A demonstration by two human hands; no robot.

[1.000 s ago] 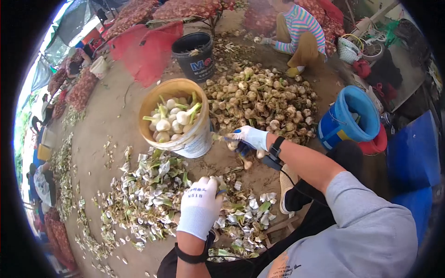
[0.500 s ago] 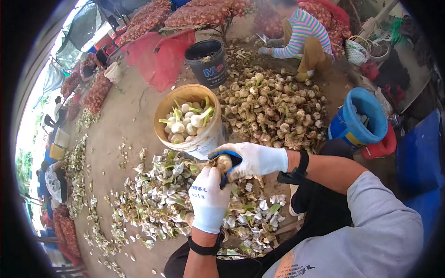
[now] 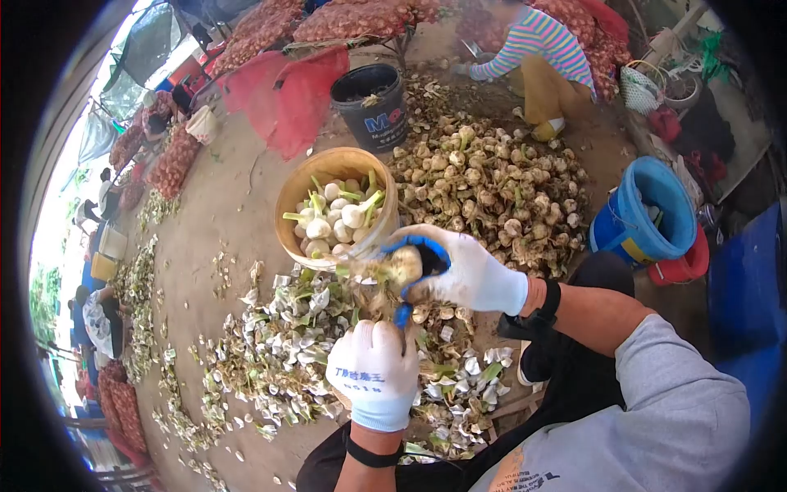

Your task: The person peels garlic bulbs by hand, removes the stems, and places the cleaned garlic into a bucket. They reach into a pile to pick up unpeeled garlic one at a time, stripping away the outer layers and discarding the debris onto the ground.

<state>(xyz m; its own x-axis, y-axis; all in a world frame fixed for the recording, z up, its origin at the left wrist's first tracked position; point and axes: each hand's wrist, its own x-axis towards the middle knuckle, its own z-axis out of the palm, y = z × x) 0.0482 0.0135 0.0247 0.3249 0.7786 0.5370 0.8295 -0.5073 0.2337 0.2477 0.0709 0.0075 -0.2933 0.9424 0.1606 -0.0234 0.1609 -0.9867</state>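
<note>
A pale garlic bulb [image 3: 405, 266] is held between the thumb and fingers of my right hand [image 3: 467, 271], gloved in white and blue. Lower down, my left hand [image 3: 373, 366], in a similar glove, is closed with its fingers curled and thumb raised; what it may hold is hidden. Blurred brownish peel shows between the hands. Beyond them stands a tan bucket [image 3: 288, 193] with white, peeled garlic bulbs [image 3: 336, 215]. Behind my right hand lies a heap of unpeeled garlic [image 3: 492, 184]. Loose peelings [image 3: 283, 340] cover the ground around my left hand.
A black bucket [image 3: 373, 123] stands behind the tan one. To the right are a blue bucket [image 3: 627, 217] and a red basin [image 3: 689, 261]. A person in a striped top [image 3: 541, 49] crouches beyond the heap. Red net sacks [image 3: 352, 20] line the back; other people are at far left.
My hands have come apart: the right has moved right and slightly up with the bulb, the left slightly down. The crouching person's arms have shifted.
</note>
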